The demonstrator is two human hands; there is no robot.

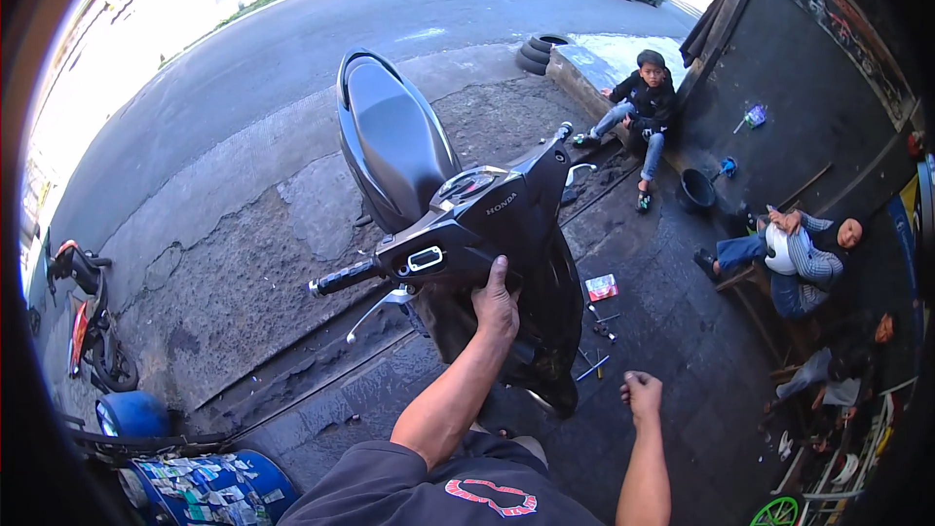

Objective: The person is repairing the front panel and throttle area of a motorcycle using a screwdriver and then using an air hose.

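- Directly before the body: a black scooter (pixel 463 234), front end nearest, dark seat (pixel 390 107) at its far end, toward the road (pixel 273 58).
- Touching the scooter's front panel with the left hand (pixel 495 310), just below the handlebar cover; one digit laid upward along the panel, other fingers mostly out of sight; impossible to tell whether clasping an edge or merely pressing.
- Holding the right hand (pixel 642 395) in the air right of the scooter, apart from it; fingers curled in, nearly closed, with nothing visible in the grasp.
- On the floor, near the scooter's right side: a red-and-white packet (pixel 602 287) and a slim T-shaped tool (pixel 594 368).
- Farther right of the scooter: a black bucket (pixel 695 193) and a seated person in striped sleeves (pixel 804 258).
- Well left of the scooter: a parked motorbike (pixel 97 331) and a blue drum (pixel 263 472) covered in stickers.
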